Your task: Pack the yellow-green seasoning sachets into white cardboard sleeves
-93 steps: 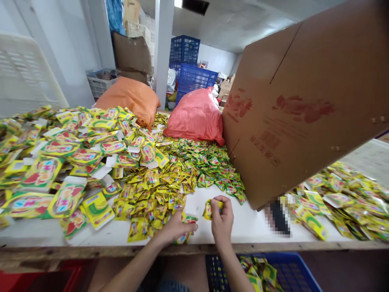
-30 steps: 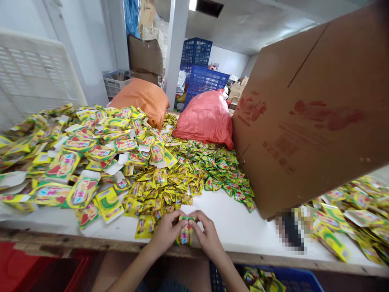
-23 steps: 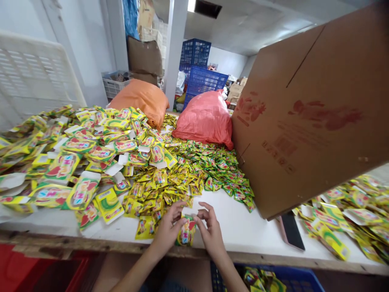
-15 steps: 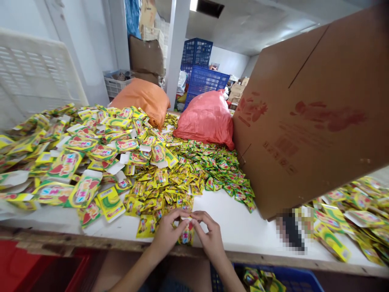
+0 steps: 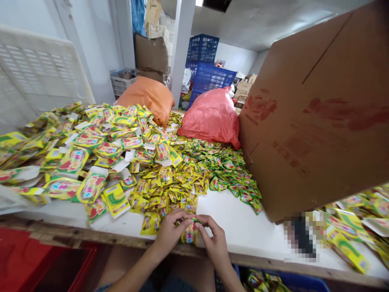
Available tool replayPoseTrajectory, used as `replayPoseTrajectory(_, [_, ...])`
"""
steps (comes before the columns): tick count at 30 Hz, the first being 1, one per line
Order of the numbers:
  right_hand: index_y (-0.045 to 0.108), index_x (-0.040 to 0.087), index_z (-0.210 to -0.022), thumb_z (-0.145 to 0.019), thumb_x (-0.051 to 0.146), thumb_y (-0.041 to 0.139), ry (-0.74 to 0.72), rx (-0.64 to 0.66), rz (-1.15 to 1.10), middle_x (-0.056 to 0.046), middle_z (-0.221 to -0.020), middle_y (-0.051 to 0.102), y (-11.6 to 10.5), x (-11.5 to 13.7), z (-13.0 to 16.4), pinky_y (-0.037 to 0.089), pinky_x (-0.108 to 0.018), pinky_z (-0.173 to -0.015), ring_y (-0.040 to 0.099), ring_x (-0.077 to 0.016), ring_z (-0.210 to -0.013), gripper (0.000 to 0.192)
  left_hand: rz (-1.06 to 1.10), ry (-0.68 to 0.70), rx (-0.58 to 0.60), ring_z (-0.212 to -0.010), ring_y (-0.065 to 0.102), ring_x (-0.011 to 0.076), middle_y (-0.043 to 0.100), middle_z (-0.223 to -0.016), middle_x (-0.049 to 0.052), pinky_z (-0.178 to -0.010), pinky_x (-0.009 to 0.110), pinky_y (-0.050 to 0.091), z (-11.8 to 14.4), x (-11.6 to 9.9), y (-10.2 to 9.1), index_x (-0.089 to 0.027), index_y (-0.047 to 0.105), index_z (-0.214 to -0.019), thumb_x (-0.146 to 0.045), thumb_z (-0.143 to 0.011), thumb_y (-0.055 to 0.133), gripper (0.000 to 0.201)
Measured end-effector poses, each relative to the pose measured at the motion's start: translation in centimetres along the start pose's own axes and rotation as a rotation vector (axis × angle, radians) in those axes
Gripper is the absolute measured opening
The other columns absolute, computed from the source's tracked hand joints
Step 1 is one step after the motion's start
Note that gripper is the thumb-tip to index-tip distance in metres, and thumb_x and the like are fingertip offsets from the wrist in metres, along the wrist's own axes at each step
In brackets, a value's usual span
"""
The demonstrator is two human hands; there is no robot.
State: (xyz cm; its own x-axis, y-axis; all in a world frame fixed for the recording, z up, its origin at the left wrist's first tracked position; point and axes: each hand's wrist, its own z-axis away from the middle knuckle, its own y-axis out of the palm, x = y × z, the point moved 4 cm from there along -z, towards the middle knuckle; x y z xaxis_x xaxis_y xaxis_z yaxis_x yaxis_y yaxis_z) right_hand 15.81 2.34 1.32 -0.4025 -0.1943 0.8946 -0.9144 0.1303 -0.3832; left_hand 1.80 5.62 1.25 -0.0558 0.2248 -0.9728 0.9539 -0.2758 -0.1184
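Both hands meet at the near edge of the white table (image 5: 237, 227). My left hand (image 5: 169, 232) and my right hand (image 5: 214, 240) together pinch a small yellow-green packet box (image 5: 189, 234), fingers closed over its top. Just beyond them lies a heap of small yellow and green sachets (image 5: 182, 182). To the left spreads a pile of flat, unfolded yellow-green cartons (image 5: 82, 162).
A big brown cardboard box (image 5: 316, 121) leans over the table at the right. Orange (image 5: 148, 97) and red (image 5: 212, 117) sacks sit at the back. A blue crate (image 5: 273, 282) is below the table edge, a red crate (image 5: 36, 267) at the left. More cartons (image 5: 355, 227) lie far right.
Earlier my right hand held a sachet apart from the left; the hands have since come together on the small box and are working its top shut. The view has shifted slightly.
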Motion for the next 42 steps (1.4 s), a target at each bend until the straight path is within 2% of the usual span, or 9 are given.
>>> replayPoseTrajectory(3, [0.063, 0.018, -0.096, -0.084, 0.032, 0.050, -0.010, -0.028, 0.004, -0.007, -0.091, 0.067, 0.3, 0.0, 0.7, 0.049, -0.029, -0.076, 0.062, -0.0206, -0.085, 0.022, -0.115, 0.065, 0.052, -0.092, 0.060, 0.0170, 0.068, -0.094, 0.006, -0.086, 0.028, 0.045, 0.7, -0.8, -0.2, -0.020, 0.068, -0.095, -0.023, -0.082, 0.053, 0.020])
replayPoseTrajectory(6, [0.064, 0.021, -0.092, -0.084, 0.035, 0.046, -0.028, -0.055, 0.159, -0.007, -0.091, 0.067, -3.8, 0.3, 1.2, 0.051, -0.028, -0.072, 0.062, -0.0220, -0.087, 0.024, -0.394, 0.130, 0.063, -0.104, 0.055, 0.0163, 0.063, -0.110, 0.006, -0.092, 0.028, 0.043, 0.7, -2.1, -3.1, -0.022, 0.062, -0.108, -0.013, -0.082, 0.045, 0.032])
replayPoseTrajectory(12, [0.069, 0.028, -0.077, -0.065, 0.045, 0.059, 0.122, -0.001, 0.709, -0.005, -0.080, 0.070, -20.5, -3.6, 4.1, 0.053, -0.033, -0.063, 0.066, -0.0264, -0.072, 0.023, -0.938, 0.048, -0.020, -0.116, 0.046, 0.0262, 0.058, -0.120, 0.010, -0.100, 0.047, 0.032, 1.6, -1.3, -18.6, -0.017, 0.062, -0.108, 0.003, -0.063, 0.034, 0.056])
replayPoseTrajectory(15, [0.069, 0.028, -0.075, -0.068, 0.046, 0.056, 0.144, 0.005, 0.741, -0.006, -0.082, 0.069, -20.7, -3.8, 4.3, 0.052, -0.037, -0.068, 0.065, -0.0275, -0.076, 0.024, -1.274, 0.004, 0.117, -0.125, 0.037, 0.0310, 0.051, -0.130, 0.011, -0.101, 0.054, 0.025, 2.1, 1.8, -23.5, -0.018, 0.056, -0.118, 0.006, -0.059, 0.035, 0.066])
replayPoseTrajectory(22, [0.062, 0.022, -0.096, -0.078, 0.029, 0.052, -0.015, 0.092, 0.384, -0.007, -0.096, 0.063, -2.8, -1.7, -3.2, 0.047, -0.035, -0.078, 0.058, -0.0233, -0.089, 0.021, -1.465, 0.156, 0.300, -0.128, 0.034, 0.0301, 0.049, -0.132, 0.012, -0.105, 0.055, 0.013, 1.0, 3.4, -22.7, -0.023, 0.054, -0.120, 0.009, -0.059, 0.037, 0.071])
replayPoseTrajectory(26, [0.061, 0.022, -0.096, -0.059, 0.023, 0.070, -0.029, -0.027, 0.403, -0.009, -0.101, 0.059, 1.2, -2.5, -5.4, 0.042, -0.043, -0.080, 0.052, -0.0317, -0.093, 0.038, -1.452, 0.209, 0.299, -0.128, 0.034, 0.0300, 0.047, -0.134, 0.012, -0.106, 0.052, 0.015, 0.7, 2.8, -22.6, -0.024, 0.057, -0.117, 0.006, -0.061, 0.040, 0.066])
replayPoseTrajectory(34, [0.054, 0.022, -0.077, -0.076, 0.036, 0.055, -0.005, -0.132, 0.270, 0.000, -0.070, 0.064, -3.3, -4.9, -4.9, 0.047, -0.028, -0.060, 0.060, -0.0190, -0.066, 0.014, -1.311, 0.287, 0.218, -0.121, 0.043, 0.0287, 0.058, -0.122, 0.010, -0.107, 0.049, 0.017, 0.5, 3.4, -23.3, -0.016, 0.057, -0.115, 0.002, -0.060, 0.039, 0.061])
replayPoseTrajectory(39, [0.060, 0.017, -0.086, -0.075, 0.044, 0.054, -0.014, -0.326, 0.349, -0.011, -0.107, 0.062, -11.6, -6.5, -9.6, 0.041, -0.039, -0.085, 0.054, -0.0255, -0.099, 0.029, -1.166, 0.257, 0.229, -0.107, 0.052, 0.0257, 0.066, -0.104, 0.004, -0.101, 0.042, 0.029, -0.9, 1.2, -23.2, -0.022, 0.063, -0.096, -0.013, -0.071, 0.045, 0.032])
replayPoseTrajectory(42, [0.061, 0.016, -0.073, -0.069, 0.043, 0.061, -0.055, -0.365, 0.402, -0.013, -0.126, 0.050, -14.8, -6.4, -13.9, 0.026, -0.045, -0.098, 0.038, -0.0282, -0.119, 0.027, -1.042, 0.136, 0.088, -0.101, 0.054, 0.0267, 0.065, -0.104, 0.003, -0.088, 0.037, 0.041, -1.6, -0.7, -23.0, -0.023, 0.060, -0.098, -0.028, -0.074, 0.051, 0.026])
